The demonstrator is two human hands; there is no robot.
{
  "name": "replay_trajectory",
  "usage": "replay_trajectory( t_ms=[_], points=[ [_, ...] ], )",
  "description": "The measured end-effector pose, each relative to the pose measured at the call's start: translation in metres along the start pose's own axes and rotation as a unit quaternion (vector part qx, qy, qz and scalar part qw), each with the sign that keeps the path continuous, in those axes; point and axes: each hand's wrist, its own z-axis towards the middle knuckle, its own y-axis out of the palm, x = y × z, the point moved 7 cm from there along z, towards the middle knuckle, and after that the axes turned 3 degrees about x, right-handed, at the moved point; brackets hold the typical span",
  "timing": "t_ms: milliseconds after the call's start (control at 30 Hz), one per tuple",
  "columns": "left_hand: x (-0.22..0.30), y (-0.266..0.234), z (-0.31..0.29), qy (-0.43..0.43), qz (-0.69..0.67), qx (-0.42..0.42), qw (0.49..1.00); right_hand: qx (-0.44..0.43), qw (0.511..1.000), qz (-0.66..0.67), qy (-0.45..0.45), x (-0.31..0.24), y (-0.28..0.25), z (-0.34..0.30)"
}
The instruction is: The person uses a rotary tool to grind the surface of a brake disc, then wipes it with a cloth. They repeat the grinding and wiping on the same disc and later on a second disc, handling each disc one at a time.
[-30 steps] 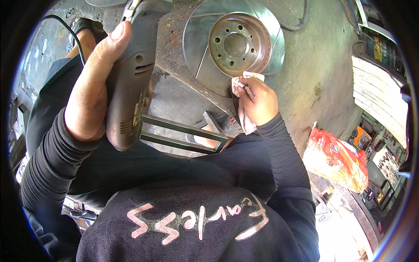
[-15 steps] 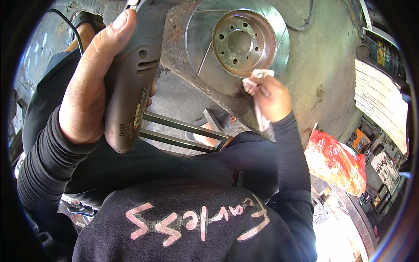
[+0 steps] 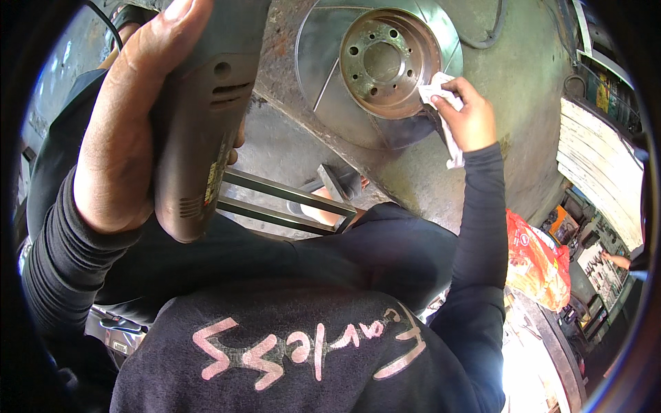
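My left hand (image 3: 117,138) is wrapped round the dark grey body of a handheld power tool (image 3: 196,155), held up close at the left; its upper end runs out of view. A slotted brake disc (image 3: 318,51) lies flat on a worn, greenish surface (image 3: 523,103), its raised, rust-tinged hub facing up. My right hand (image 3: 474,122) pinches a crumpled white cloth (image 3: 434,89) at the hub's lower right edge. Part of the cloth hangs down below my fingers, with a dark patch beside it on the disc.
Below the surface's edge, a metal tube frame (image 3: 286,193) lies in front of my legs. A red plastic bag (image 3: 533,265) rests at the right. Another person's hand (image 3: 617,261) shows at the far right. A hose (image 3: 494,31) curves beyond the disc; a black cord (image 3: 105,22) is at upper left.
My right hand has moved right and up with the cloth, round the hub's edge. The left hand and power tool have come slightly closer. Another person's hand has appeared at far right.
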Motion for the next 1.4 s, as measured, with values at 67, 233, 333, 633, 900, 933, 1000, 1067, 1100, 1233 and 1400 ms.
replay_trajectory(
  t_ms=[67,233,333,633,900,933,1000,1067,1100,1233,1400],
  points=[
    [0.000,0.000,0.001,-0.005,-0.006,-0.009,1.000,-0.038,0.999,0.017,0.018,0.004,0.008,0.000],
    [-0.007,-0.009,0.001,-0.020,-0.002,0.036,0.999,-0.101,0.994,-0.034,-0.011,-0.030,0.029,-0.010],
    [-0.009,-0.014,0.001,-0.023,-0.013,0.065,0.998,-0.097,0.993,0.034,0.063,-0.008,0.020,0.000],
    [-0.010,-0.025,-0.003,0.046,-0.023,0.132,0.990,-0.050,0.998,-0.010,0.037,-0.014,0.022,-0.004],
    [-0.015,-0.022,0.008,-0.018,-0.050,0.070,0.996,-0.023,0.999,-0.045,0.003,-0.018,0.018,-0.010],
    [-0.018,-0.021,0.012,-0.025,-0.057,0.044,0.997,-0.013,0.996,-0.078,-0.050,-0.027,0.025,-0.019],
    [-0.010,-0.035,-0.015,0.026,-0.017,0.104,0.994,-0.039,0.997,-0.001,-0.073,-0.050,0.036,-0.009],
    [-0.012,-0.042,-0.024,0.096,0.026,0.127,0.987,-0.060,0.996,0.066,0.021,-0.029,0.031,0.000],
    [-0.016,-0.038,-0.010,0.113,0.026,0.089,0.989,-0.056,0.993,0.039,0.092,-0.012,0.021,-0.002],
    [-0.014,-0.034,0.003,0.148,0.066,0.057,0.985,-0.057,0.992,-0.080,-0.073,-0.050,0.033,-0.023],
    [-0.013,-0.034,-0.002,0.074,0.004,0.051,0.996,-0.018,0.999,-0.027,-0.020,-0.029,0.022,-0.014]
  ],
)
